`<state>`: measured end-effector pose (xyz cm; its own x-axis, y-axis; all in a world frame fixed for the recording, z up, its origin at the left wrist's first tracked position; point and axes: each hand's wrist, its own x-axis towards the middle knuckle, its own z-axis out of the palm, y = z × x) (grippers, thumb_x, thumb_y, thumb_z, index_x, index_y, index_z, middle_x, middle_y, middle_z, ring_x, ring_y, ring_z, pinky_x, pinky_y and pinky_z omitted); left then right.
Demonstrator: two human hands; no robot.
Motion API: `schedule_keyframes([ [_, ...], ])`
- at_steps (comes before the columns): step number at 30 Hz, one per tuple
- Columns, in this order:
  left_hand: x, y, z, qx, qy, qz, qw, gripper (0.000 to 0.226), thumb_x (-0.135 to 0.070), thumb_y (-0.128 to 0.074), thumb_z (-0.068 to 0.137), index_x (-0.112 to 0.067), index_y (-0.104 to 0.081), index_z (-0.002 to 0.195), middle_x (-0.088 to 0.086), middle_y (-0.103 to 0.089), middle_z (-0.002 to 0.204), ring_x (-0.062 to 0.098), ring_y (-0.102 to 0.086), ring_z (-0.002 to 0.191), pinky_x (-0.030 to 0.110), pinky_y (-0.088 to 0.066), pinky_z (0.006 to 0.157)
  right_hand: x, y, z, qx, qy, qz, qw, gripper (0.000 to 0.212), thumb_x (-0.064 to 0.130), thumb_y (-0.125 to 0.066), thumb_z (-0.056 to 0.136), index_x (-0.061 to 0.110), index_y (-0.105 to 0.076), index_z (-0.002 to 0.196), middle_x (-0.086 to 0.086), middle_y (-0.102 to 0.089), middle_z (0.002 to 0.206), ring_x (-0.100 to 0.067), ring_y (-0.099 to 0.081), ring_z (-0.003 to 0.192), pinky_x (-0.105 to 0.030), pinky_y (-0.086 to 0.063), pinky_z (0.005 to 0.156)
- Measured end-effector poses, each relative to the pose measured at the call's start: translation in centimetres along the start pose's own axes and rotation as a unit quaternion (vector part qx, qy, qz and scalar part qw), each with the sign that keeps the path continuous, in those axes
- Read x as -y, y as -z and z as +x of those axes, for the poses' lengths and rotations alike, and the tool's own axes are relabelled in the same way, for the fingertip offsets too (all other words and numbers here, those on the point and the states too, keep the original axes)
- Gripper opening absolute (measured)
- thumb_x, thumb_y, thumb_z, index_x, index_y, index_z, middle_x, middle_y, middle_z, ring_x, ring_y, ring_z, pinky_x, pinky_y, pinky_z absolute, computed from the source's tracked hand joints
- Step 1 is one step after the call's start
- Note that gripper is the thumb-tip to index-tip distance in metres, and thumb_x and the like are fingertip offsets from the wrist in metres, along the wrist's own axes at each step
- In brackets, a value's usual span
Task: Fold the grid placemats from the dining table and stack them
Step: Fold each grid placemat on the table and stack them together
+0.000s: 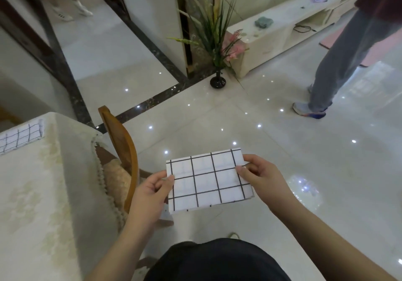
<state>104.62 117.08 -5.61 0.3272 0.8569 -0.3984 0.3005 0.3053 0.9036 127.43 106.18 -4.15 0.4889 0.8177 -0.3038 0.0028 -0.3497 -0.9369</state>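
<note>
Both hands pinch one folded placemat (208, 178) by its short ends, left hand (152, 190) w/ thumb on top at the left edge, right hand (262, 177) same at the right, held in mid-air over the floor w/ its long axis running left-right. Table (43, 183) sits to the left, another placemat (20, 137) at its far edge. So I'd guess the carry goes left, left hand nearer.

Glossy tiled floor (282, 150) — wooden chair (121, 141)
</note>
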Motion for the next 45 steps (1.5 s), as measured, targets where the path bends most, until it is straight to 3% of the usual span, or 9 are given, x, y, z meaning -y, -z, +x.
schedule_keyframes([
  [4, -1.2, -0.7, 2.7, -0.028, 0.007, -0.003, 1.0, 0.018, -0.022, -0.06, 0.095, -0.021, -0.069, 0.111, 0.007, -0.076, 0.088, 0.021, -0.072, 0.089, 0.038, -0.056, 0.082, 1.1, 0.6, 4.4, 0.029, 0.009, -0.012, 0.999, 0.017, 0.013, -0.062, 0.094, 0.027, -0.066, 0.103, 0.016, -0.065, 0.059, 0.003, -0.061, 0.061, -0.01, -0.044, 0.064],
  [8, -3.2, -0.7, 6.1, -0.067, -0.008, 0.002, 0.998, 0.013, -0.023, -0.059, 0.095, -0.026, -0.069, 0.104, -0.001, -0.072, 0.074, 0.002, -0.067, 0.072, 0.023, -0.047, 0.077, 2.5, 0.0, 10.1, 0.041, 0.011, -0.026, 0.999, 0.016, 0.015, -0.064, 0.092, 0.028, -0.064, 0.102, 0.016, -0.056, 0.052, 0.003, -0.051, 0.055, -0.008, -0.041, 0.06],
  [13, -4.4, 1.5, 12.6, -0.09, 0.016, -0.068, 0.994, 0.024, -0.027, -0.063, 0.091, -0.02, -0.068, 0.113, 0.002, -0.076, 0.087, 0.018, -0.072, 0.091, 0.045, -0.051, 0.094, 4.7, -2.2, 17.3, 0.092, 0.026, -0.06, 0.994, 0.015, 0.019, -0.065, 0.092, 0.028, -0.067, 0.103, 0.01, -0.057, 0.059, -0.008, -0.052, 0.062, -0.024, -0.043, 0.069],
  [16, -5.2, 2.9, 17.3, -0.116, 0.006, -0.021, 0.993, 0.025, -0.03, -0.066, 0.09, -0.022, -0.067, 0.114, -0.006, -0.067, 0.067, 0.006, -0.067, 0.076, 0.043, -0.051, 0.097, 6.7, -3.6, 22.3, 0.101, 0.031, -0.083, 0.991, 0.015, 0.018, -0.065, 0.092, 0.024, -0.066, 0.106, 0.008, -0.063, 0.061, -0.009, -0.059, 0.065, -0.028, -0.048, 0.073],
  [19, -6.4, 4.4, 21.1, -0.128, 0.014, -0.048, 0.991, 0.021, -0.031, -0.066, 0.091, -0.027, -0.068, 0.111, 0.01, -0.072, 0.086, 0.023, -0.07, 0.089, 0.039, -0.053, 0.094, 8.9, -5.7, 26.9, 0.127, 0.034, -0.113, 0.985, 0.016, 0.019, -0.065, 0.092, 0.024, -0.066, 0.107, -0.002, -0.07, 0.072, -0.022, -0.068, 0.077, -0.038, -0.054, 0.081],
  [23, -8.2, 6.3, 24.9, -0.133, 0.02, -0.04, 0.99, 0.023, -0.033, -0.064, 0.092, -0.027, -0.065, 0.114, 0.011, -0.073, 0.088, 0.028, -0.069, 0.09, 0.037, -0.056, 0.086, 11.9, -8.3, 32.0, 0.153, 0.044, -0.113, 0.981, 0.018, 0.016, -0.064, 0.092, 0.029, -0.066, 0.103, 0.006, -0.073, 0.074, -0.006, -0.068, 0.073, -0.02, -0.049, 0.072],
  [32, -11.0, 10.1, 33.4, -0.197, 0.046, -0.053, 0.978, 0.033, -0.041, -0.064, 0.09, -0.029, -0.063, 0.12, 0.012, -0.072, 0.091, 0.032, -0.069, 0.087, 0.057, -0.056, 0.076, 15.5, -13.5, 43.2, 0.215, 0.04, -0.144, 0.965, 0.02, 0.02, -0.064, 0.092, 0.025, -0.064, 0.111, -0.001, -0.075, 0.084, -0.015, -0.071, 0.083, -0.041, -0.056, 0.087],
  [38, -13.8, 10.9, 40.7, -0.232, 0.056, -0.049, 0.97, 0.027, -0.031, -0.061, 0.094, -0.022, -0.063, 0.119, 0.007, -0.075, 0.09, 0.023, -0.071, 0.09, 0.042, -0.056, 0.088, 17.8, -16.3, 53.6, 0.273, 0.056, -0.147, 0.949, 0.025, 0.026, -0.065, 0.091, 0.027, -0.064, 0.116, -0.006, -0.075, 0.088, -0.021, -0.071, 0.088, -0.048, -0.054, 0.09],
  [45, -17.4, 12.4, 47.1, -0.308, 0.073, -0.079, 0.945, 0.021, -0.028, -0.063, 0.093, -0.022, -0.065, 0.114, 0.009, -0.075, 0.087, 0.027, -0.072, 0.086, 0.05, -0.056, 0.087, 22.4, -20.4, 62.9, 0.358, 0.039, -0.13, 0.924, 0.023, 0.016, -0.063, 0.093, 0.021, -0.065, 0.115, -0.003, -0.076, 0.088, -0.015, -0.072, 0.085, -0.032, -0.055, 0.083],
])
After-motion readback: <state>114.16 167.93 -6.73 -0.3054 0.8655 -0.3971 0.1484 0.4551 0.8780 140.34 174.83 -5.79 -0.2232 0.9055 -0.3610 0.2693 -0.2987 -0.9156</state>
